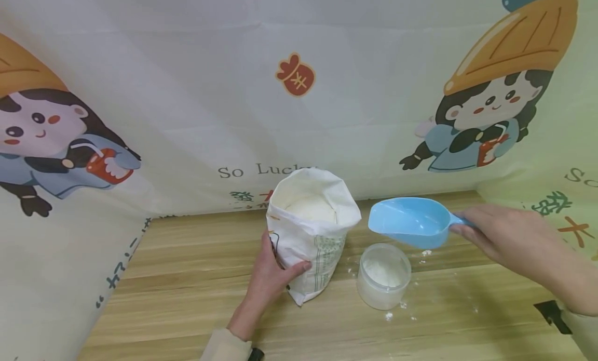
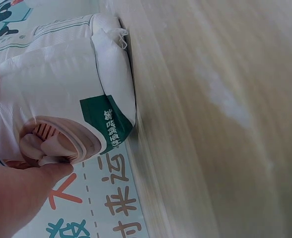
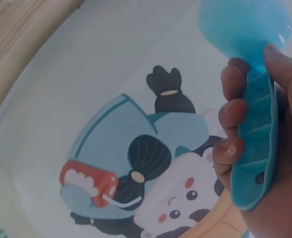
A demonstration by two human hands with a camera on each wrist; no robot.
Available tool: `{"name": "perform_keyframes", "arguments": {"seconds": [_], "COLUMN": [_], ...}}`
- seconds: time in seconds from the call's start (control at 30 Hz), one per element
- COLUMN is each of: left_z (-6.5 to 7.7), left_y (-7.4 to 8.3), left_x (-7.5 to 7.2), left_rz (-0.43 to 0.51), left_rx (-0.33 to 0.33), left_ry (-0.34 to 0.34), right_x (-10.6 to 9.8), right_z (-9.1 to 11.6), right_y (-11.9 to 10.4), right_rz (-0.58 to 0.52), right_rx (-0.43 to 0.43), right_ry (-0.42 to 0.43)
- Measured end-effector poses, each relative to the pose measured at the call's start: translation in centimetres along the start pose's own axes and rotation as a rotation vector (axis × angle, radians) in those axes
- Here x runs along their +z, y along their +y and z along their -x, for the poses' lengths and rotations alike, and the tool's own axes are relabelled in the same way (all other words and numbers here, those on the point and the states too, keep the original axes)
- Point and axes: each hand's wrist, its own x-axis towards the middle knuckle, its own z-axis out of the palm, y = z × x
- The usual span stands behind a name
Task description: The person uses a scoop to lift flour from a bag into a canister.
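An upright white bag of flour stands on the table with its top folded wide, white powder showing inside. My left hand grips its near left side, thumb across the front. Dumplings are printed on the bag in the left wrist view. My right hand holds a light blue scoop by its handle, in the air to the right of the bag. Nothing shows in the scoop's bowl. In the right wrist view, fingers curl round the ribbed handle. Below the scoop sits a clear plastic jar, uncovered, with white powder in it.
Small spills of powder dot the wooden table around the jar. A cloth with printed cartoon figures hangs behind the table and along both sides.
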Motion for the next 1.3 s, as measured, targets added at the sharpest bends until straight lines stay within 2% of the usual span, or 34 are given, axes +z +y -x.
{"name": "perform_keyframes", "arguments": {"seconds": [0.33, 0.6, 0.93, 1.3], "left_z": [0.0, -0.1, -0.1, -0.2], "left_y": [0.1, -0.1, -0.1, -0.1], "left_x": [0.0, 0.1, 0.0, 0.0], "left_rz": [-0.011, -0.008, -0.004, -0.013], "left_rx": [-0.004, 0.013, 0.016, 0.017], "left_ry": [-0.001, 0.003, 0.001, 0.004], "right_x": [0.4, 0.7, 0.7, -0.2], "right_z": [-1.5, -2.9, -4.7, -7.6], "right_y": [-1.5, -2.4, -2.8, -3.3], "right_rz": [-0.054, -0.101, -0.115, -0.080], "right_rx": [0.009, 0.000, -0.016, -0.121], "right_ry": [0.111, 0.155, 0.134, 0.087]}}
